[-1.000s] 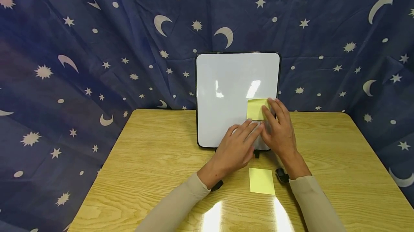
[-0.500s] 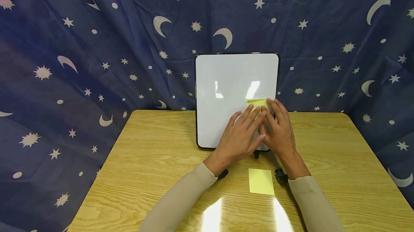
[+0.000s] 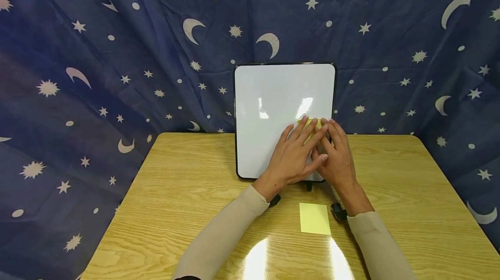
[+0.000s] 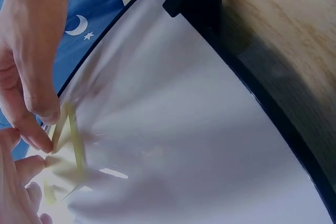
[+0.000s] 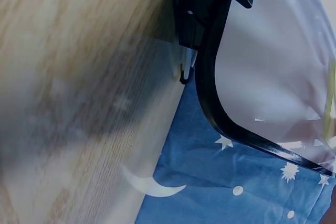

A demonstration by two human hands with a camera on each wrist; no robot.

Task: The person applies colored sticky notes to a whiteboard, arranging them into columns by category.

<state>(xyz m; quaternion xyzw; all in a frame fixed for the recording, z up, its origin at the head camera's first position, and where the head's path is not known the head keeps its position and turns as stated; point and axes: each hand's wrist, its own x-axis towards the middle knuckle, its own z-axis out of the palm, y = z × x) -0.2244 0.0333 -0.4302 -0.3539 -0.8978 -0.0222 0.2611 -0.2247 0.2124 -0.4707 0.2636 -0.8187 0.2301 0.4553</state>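
A whiteboard (image 3: pixel 265 93) with a black frame stands upright on the table. On its lower right part is a yellow sticky note (image 4: pixel 64 163), mostly covered by the hands in the head view. My left hand (image 3: pixel 292 158) lies over the note with fingers spread, and its fingertips reach the note's top edge. Fingers of my right hand (image 3: pixel 337 160) touch the note's right side, partly beneath the left fingers. The left wrist view shows the note's near edge lifting slightly from the board. A second yellow sticky note (image 3: pixel 314 218) lies flat on the table in front.
Black feet (image 3: pixel 338 212) of the board's stand reach forward on the wooden table (image 3: pixel 187 193). Behind hangs a dark blue curtain (image 3: pixel 218 19) with moons and stars, close to the table's back edge.
My left hand has slid up and to the right, from the note's bottom edge to its top edge, covering it. The right hand has stayed at the note's right side.
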